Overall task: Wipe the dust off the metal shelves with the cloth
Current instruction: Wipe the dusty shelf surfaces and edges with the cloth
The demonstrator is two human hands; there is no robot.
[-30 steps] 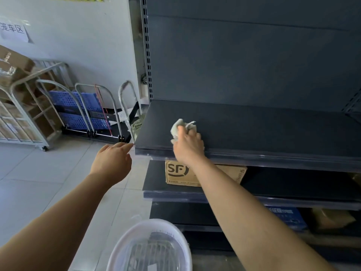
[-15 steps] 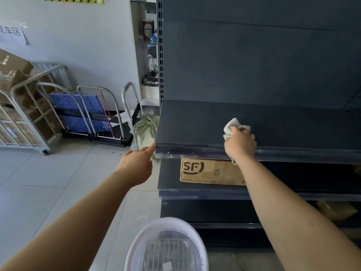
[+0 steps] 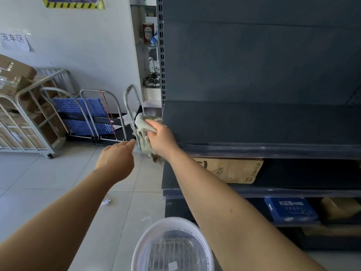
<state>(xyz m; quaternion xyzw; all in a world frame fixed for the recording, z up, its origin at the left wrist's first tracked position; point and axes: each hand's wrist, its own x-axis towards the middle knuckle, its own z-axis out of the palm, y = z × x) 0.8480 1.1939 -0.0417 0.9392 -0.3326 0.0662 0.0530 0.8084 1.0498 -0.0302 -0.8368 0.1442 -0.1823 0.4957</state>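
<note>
A dark grey metal shelf (image 3: 254, 124) runs across the right half of the head view, with lower shelves beneath it. My right hand (image 3: 163, 140) is shut on a crumpled pale cloth (image 3: 141, 124) at the shelf's front left corner, the cloth hanging just off the left edge. My left hand (image 3: 116, 158) hovers to the left of that corner, over the floor. It holds nothing, and its fingers are extended toward the cloth.
A cardboard box (image 3: 232, 170) lies on the shelf below; a blue box (image 3: 289, 209) sits one level lower. A white plastic basket (image 3: 172, 245) stands on the floor near me. Folded trolleys (image 3: 93, 116) and a cage cart with cartons (image 3: 21, 112) line the left wall.
My right hand has swept the cloth leftward along the shelf to its left corner. The view has shifted, and my left hand stays beside the corner.
</note>
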